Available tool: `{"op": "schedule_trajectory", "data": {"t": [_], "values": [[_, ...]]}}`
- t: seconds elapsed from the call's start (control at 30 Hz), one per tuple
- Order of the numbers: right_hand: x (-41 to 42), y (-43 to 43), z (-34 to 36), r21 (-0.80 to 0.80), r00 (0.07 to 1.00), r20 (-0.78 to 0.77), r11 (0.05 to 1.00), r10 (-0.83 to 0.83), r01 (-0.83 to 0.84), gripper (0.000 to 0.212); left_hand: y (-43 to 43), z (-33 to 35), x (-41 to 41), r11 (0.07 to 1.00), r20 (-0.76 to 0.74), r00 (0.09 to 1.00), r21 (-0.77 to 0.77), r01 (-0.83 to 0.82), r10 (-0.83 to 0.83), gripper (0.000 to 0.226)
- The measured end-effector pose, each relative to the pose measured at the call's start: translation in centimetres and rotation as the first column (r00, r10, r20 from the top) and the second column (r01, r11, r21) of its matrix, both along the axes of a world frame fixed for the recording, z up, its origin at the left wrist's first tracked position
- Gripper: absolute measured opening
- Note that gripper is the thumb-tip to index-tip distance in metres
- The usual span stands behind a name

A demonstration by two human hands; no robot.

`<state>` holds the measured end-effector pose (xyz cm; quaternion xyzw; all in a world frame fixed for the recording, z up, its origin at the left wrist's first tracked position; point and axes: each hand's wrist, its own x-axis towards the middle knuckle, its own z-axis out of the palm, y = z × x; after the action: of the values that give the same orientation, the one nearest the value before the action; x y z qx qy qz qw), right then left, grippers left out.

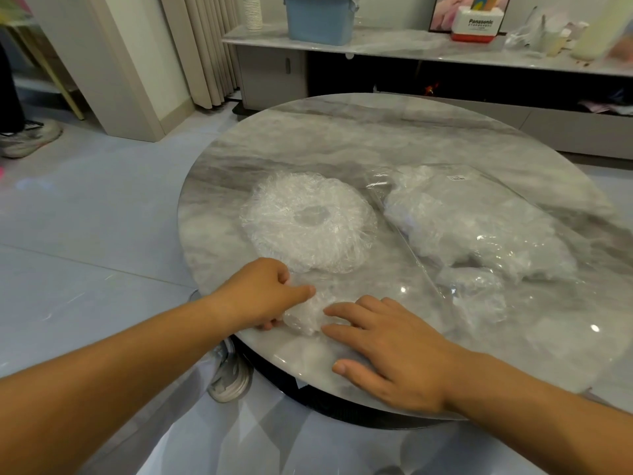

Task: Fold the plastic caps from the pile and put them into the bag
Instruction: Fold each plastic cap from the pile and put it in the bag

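Both hands work at the near edge of the tabletop (pixel 342 132), a round slab of grey marble. Left hand (pixel 263 293) is curled, pinching a crumpled plastic cap (pixel 306 315) between forefinger and thumb. Right hand (pixel 387 347) lies flat and released, its straight fingertips pressing the cap's other side while the thumb rests on the slab. The cap sits between the two hands, right at the rim.

Just beyond the left knuckles, and close against them, is the pile (pixel 308 221) of clear caps, heaped in a ring left of the tabletop's middle. On the right half lies the bag (pixel 479 228), transparent, flat, with bunched caps already inside and a small label (pixel 459 178) near its far end. Its long edge runs slantwise between pile and bag, near the right hand's fingers.

Below the near rim a white shoe (pixel 229 375) shows on the floor. Past the far edge stands a low cabinet (pixel 394 49) carrying a blue bin (pixel 320 18), stacked paper cups (pixel 252 12) and a Panasonic box (pixel 478 24). Curtains (pixel 205 46) hang at far left.
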<state>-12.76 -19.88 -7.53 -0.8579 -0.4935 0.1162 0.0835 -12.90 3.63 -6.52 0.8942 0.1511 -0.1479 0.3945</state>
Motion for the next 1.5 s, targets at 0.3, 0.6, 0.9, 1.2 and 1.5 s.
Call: {"op": "schedule_trajectory", "data": {"t": [0.3, 0.6, 0.9, 1.2, 1.5], "values": [[-0.2, -0.1, -0.4, 0.037, 1.000, -0.012, 0.999, -0.013, 0.013, 0.051, -1.3, 0.9, -0.6, 0.733, -0.146, 0.988, -0.667, -0.133, 0.047, 0.028], [-0.6, -3.6, 0.3, 0.347, 0.995, 0.036, 0.935, -0.097, 0.078, 0.035, -2.3, 0.7, -1.1, 0.721, -0.210, 0.977, -0.683, -0.117, -0.041, 0.028], [-2.6, -4.0, -1.3, 0.131, 0.992, 0.102, 0.990, -0.074, 0.060, 0.037, -2.4, 1.1, -0.7, 0.740, -0.217, 0.966, -0.671, -0.045, -0.139, 0.029], [-2.6, -4.5, -1.4, 0.121, 0.998, 0.025, 0.991, -0.063, 0.060, 0.039, -3.6, 1.1, 2.4, 0.982, 0.087, 0.980, -0.045, 0.186, -0.182, 0.033], [-1.7, -5.8, -0.6, 0.178, 0.997, -0.059, 0.982, -0.051, 0.061, 0.045, -4.9, 1.5, 3.0, 0.974, -0.208, 0.955, -0.114, 0.194, -0.214, 0.040]]}}
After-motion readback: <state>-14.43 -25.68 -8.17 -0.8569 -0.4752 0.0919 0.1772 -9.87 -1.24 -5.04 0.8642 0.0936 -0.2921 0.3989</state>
